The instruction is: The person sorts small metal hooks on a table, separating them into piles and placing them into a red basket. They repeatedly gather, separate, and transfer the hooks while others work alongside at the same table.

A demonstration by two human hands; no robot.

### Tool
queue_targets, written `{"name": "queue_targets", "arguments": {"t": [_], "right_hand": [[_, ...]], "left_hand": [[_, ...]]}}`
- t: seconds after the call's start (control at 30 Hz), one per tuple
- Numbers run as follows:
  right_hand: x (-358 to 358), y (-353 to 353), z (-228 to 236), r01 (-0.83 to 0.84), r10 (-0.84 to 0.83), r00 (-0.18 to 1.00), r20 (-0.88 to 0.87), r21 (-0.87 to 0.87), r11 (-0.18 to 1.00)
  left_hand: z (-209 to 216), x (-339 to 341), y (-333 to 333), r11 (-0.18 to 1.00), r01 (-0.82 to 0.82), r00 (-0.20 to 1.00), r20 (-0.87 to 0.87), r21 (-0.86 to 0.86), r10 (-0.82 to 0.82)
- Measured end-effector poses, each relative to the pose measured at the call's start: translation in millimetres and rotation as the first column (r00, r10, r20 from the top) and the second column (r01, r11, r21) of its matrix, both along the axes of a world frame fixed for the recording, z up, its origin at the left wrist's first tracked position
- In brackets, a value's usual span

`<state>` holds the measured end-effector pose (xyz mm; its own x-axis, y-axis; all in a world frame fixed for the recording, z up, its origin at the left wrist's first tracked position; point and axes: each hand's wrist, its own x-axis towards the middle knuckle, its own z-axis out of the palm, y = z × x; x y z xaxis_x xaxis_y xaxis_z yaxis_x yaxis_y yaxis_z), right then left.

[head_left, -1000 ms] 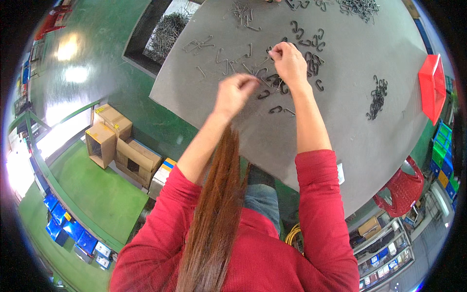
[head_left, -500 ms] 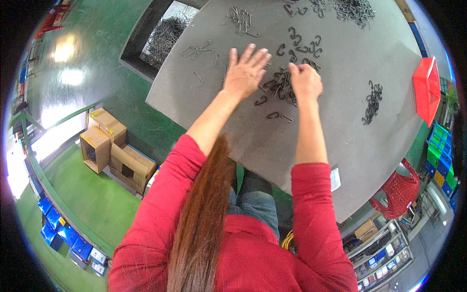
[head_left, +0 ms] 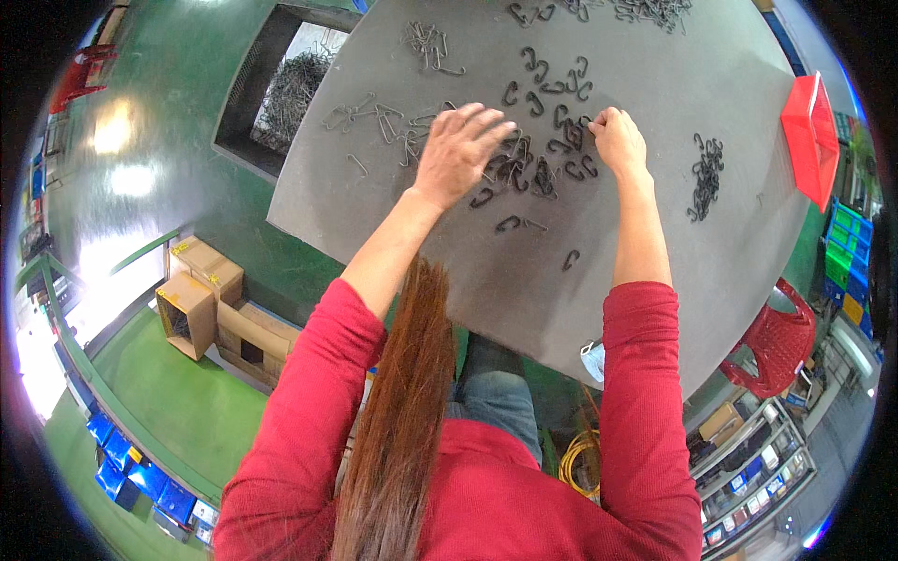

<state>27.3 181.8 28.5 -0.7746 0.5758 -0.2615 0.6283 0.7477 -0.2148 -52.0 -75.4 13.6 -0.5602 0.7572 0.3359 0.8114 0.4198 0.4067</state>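
Over the left part of a loose pile of dark metal hooks, my left hand lies palm down with its fingers stretched out. Thin, lighter wire hooks are scattered beside it on the left. My right hand is closed at the right side of the pile, thumb and forefinger pinched together. A small dark hook shows right at those fingertips. More dark C-shaped hooks are spread just beyond the pile. One single dark hook lies nearer to me.
The grey table carries another dark hook heap at right and a wire heap at the far edge. A red bin stands at the right edge, a crate of wire pieces at left. Cardboard boxes and a red chair flank it.
My right hand has moved right, away from the pile's middle, and hooks lie more spread there. A single hook now lies nearer to me. The left hand stays over the pile's left side.
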Motion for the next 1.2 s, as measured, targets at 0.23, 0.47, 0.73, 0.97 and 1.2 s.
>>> {"name": "queue_targets", "arguments": {"t": [0.23, 0.47, 0.73, 0.97, 1.2], "right_hand": [[6.9, -29.7, 8.7, 0.235, -0.229, 0.965, -0.129, 0.031, 0.972], [14.9, -48.8, 30.4, 0.405, -0.4, 0.896, -0.19, -0.014, 0.914], [-49.9, -129.0, 32.3, -0.019, -0.114, 0.959, -0.26, -0.458, 0.889], [-77.6, -133.8, 27.9, 0.009, -0.159, 0.942, -0.296, -0.452, 0.892], [-173.1, -143.5, -25.0, -0.118, 0.12, 0.822, -0.557, 0.04, 0.992]], "left_hand": [[-3.9, 20.4, 39.3, 0.975, -0.186, 0.966, 0.161, -0.119, 0.204], [10.2, 18.9, 28.3, 0.963, -0.268, 0.907, 0.34, 0.015, 0.247], [19.0, -23.8, -40.5, 0.888, -0.459, 0.812, 0.388, -0.037, 0.436], [14.1, -52.3, -68.6, 0.803, -0.574, 0.806, 0.285, 0.163, 0.519], [9.1, -67.4, -88.6, 0.738, -0.667, 0.713, 0.372, 0.101, 0.594]]}}
